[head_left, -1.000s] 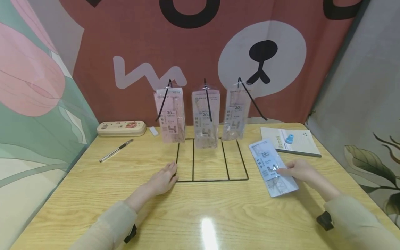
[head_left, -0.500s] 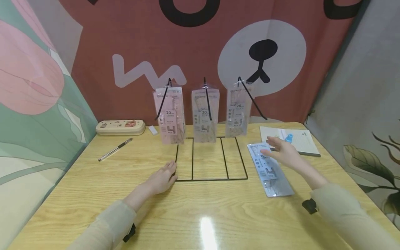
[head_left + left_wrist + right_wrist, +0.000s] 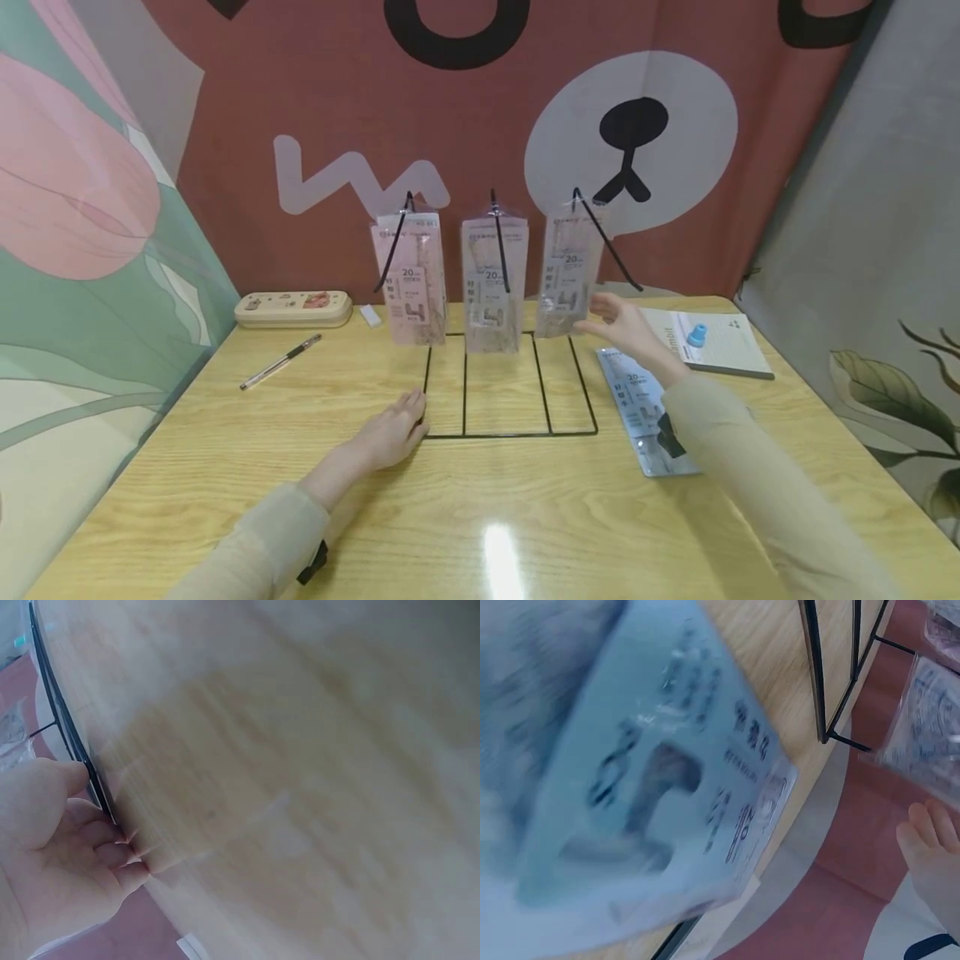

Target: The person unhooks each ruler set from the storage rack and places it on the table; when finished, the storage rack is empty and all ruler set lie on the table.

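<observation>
Item, right packet (image 3: 567,271): a clear bag of printed stationery, hanging from the right hook of the wire rack (image 3: 510,383), just right of centre in the head view. My right hand (image 3: 626,325) is raised beside its lower right corner, fingers spread and loosely straight, holding nothing; whether a fingertip touches the plastic I cannot tell.

Item, blue packet (image 3: 645,408): lies flat on the table (image 3: 480,500) at lower right of centre, partly under my right sleeve (image 3: 750,475). In the right wrist view it fills the left of the frame, blurred, dark print on pale blue.

Item, left hand (image 3: 393,433): rests palm down on the table at lower centre, fingers relaxed and together, fingertips against the front left corner of the rack's base frame. The left wrist view shows the fingers (image 3: 112,851) touching the black wire.

Item, middle packet (image 3: 492,283) and pink packet (image 3: 408,279): hang on the centre and left hooks.

Further out: a notebook (image 3: 708,340) with a small blue cap (image 3: 697,335) on it at right; a pen (image 3: 279,362), an eraser (image 3: 370,314) and a pencil case (image 3: 293,307) at left.
</observation>
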A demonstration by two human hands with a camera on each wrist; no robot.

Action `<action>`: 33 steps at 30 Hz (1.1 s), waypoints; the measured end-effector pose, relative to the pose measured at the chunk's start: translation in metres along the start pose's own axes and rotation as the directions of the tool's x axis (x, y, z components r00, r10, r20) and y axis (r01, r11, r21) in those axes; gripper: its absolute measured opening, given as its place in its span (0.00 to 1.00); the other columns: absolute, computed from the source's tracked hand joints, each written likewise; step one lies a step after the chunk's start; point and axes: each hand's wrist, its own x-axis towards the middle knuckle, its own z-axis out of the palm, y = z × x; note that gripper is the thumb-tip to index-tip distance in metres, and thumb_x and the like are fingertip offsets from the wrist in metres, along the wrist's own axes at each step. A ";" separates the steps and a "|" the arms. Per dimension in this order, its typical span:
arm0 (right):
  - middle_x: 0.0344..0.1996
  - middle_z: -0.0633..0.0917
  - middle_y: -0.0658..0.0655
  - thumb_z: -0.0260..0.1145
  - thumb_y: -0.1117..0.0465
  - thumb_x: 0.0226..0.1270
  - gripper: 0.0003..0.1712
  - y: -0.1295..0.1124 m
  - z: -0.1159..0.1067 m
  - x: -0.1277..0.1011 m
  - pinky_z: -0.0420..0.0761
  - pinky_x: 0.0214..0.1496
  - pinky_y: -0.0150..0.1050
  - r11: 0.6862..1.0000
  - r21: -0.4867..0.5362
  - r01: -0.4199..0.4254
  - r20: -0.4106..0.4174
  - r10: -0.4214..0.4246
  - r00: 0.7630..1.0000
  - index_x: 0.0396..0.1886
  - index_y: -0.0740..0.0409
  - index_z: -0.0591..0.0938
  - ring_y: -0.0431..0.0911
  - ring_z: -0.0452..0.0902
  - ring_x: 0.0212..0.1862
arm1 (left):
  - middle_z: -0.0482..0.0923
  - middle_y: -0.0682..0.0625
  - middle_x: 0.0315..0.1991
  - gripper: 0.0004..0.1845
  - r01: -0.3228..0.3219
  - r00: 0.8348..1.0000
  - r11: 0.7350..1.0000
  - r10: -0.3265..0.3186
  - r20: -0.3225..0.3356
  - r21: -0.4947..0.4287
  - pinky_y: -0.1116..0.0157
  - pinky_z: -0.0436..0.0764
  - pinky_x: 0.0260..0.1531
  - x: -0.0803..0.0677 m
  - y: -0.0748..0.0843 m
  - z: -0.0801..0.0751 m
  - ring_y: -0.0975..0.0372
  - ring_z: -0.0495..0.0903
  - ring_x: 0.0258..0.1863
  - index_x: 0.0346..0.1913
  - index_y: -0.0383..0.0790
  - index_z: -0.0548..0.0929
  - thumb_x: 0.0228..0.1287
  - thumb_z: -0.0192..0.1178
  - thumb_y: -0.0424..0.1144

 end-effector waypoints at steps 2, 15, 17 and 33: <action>0.68 0.65 0.66 0.66 0.46 0.61 0.47 -0.001 0.003 0.005 0.63 0.70 0.57 0.999 0.010 -0.037 0.000 0.037 0.999 0.72 0.60 0.56 0.60 0.60 0.69 | 0.52 0.29 0.70 0.30 -0.001 1.000 1.000 0.001 0.002 0.000 0.44 0.59 0.67 0.000 0.001 0.000 0.40 0.53 0.70 0.68 0.22 0.56 0.73 0.47 0.40; 0.54 0.80 0.65 0.62 0.49 0.66 0.27 -0.002 0.013 -0.001 0.68 0.65 0.58 0.995 0.099 -0.031 -0.004 0.032 0.999 0.56 0.63 0.78 0.59 0.73 0.60 | 0.52 0.28 0.69 0.29 -0.025 0.999 1.000 0.025 -0.024 0.009 0.45 0.59 0.68 0.000 0.001 0.002 0.38 0.54 0.70 0.68 0.21 0.56 0.73 0.46 0.39; 0.53 0.81 0.65 0.62 0.49 0.66 0.26 -0.004 0.013 -0.009 0.71 0.63 0.57 0.996 0.086 -0.018 0.000 0.018 1.000 0.56 0.63 0.78 0.59 0.75 0.58 | 0.52 0.28 0.69 0.29 -0.027 0.999 1.000 0.027 -0.024 0.013 0.45 0.59 0.68 0.000 0.000 0.002 0.38 0.54 0.69 0.67 0.20 0.56 0.73 0.46 0.39; 0.45 0.85 0.64 0.65 0.54 0.64 0.23 -0.022 0.002 -0.112 0.84 0.47 0.43 0.996 0.089 0.000 0.087 -0.008 0.996 0.50 0.68 0.80 0.39 0.84 0.42 | 0.51 0.28 0.70 0.30 -0.026 1.000 0.999 0.026 -0.004 0.027 0.45 0.58 0.68 -0.001 0.000 0.002 0.39 0.52 0.70 0.68 0.21 0.55 0.74 0.44 0.40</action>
